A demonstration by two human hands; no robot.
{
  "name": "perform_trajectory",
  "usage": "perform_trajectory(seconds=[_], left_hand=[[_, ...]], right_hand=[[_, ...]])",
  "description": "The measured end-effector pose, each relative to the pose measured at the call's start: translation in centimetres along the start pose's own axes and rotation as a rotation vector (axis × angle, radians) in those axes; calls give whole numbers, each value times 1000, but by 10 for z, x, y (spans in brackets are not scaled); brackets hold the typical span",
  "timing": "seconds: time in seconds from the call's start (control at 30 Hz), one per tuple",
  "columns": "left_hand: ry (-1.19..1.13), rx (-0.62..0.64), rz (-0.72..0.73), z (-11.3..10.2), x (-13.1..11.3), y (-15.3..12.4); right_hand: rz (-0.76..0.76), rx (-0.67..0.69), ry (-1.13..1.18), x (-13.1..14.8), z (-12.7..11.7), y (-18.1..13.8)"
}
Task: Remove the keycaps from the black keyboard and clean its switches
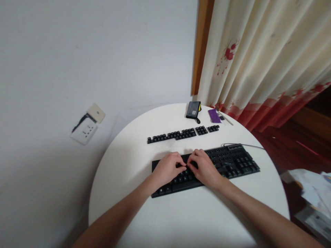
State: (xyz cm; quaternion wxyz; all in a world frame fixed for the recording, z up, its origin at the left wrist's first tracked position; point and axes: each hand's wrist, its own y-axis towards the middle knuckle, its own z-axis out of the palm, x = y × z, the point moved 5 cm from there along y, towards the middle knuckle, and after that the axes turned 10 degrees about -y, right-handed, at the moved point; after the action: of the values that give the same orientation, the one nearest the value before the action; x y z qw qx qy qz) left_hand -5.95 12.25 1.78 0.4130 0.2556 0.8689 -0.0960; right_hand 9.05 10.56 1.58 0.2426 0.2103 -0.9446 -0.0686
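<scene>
Before you stands a round white table [121, 168]. On it you have a black keyboard [239, 162], its thin cable [249, 145] running to the right edge; beyond, a line of black keycaps [190, 133]; farther back, a dark wallet [192, 110], a flat purple piece [214, 116] and a pale stick [226, 119].

No lettering or number can be read, even on the keyboard [225, 164] or dark pouch [192, 108].

our smooth white table [121, 186], matt black plastic keyboard [222, 163] and matt plastic keycaps [189, 134] on it, smooth matt wall [103, 51] and brown wood trim [203, 44] behind it, cloth curtain [248, 62] beyond it, glossy dark floor [310, 141] to its right
</scene>
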Motion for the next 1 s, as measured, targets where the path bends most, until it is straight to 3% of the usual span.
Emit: perform_trajectory(seconds=[0.7, 1.0], left_hand=[[82, 24, -65, -1, 4, 3], [45, -9, -37, -5, -1, 2]], right_hand=[[64, 87, -75, -2, 4, 0], [57, 27, 4, -4, 4, -2]])
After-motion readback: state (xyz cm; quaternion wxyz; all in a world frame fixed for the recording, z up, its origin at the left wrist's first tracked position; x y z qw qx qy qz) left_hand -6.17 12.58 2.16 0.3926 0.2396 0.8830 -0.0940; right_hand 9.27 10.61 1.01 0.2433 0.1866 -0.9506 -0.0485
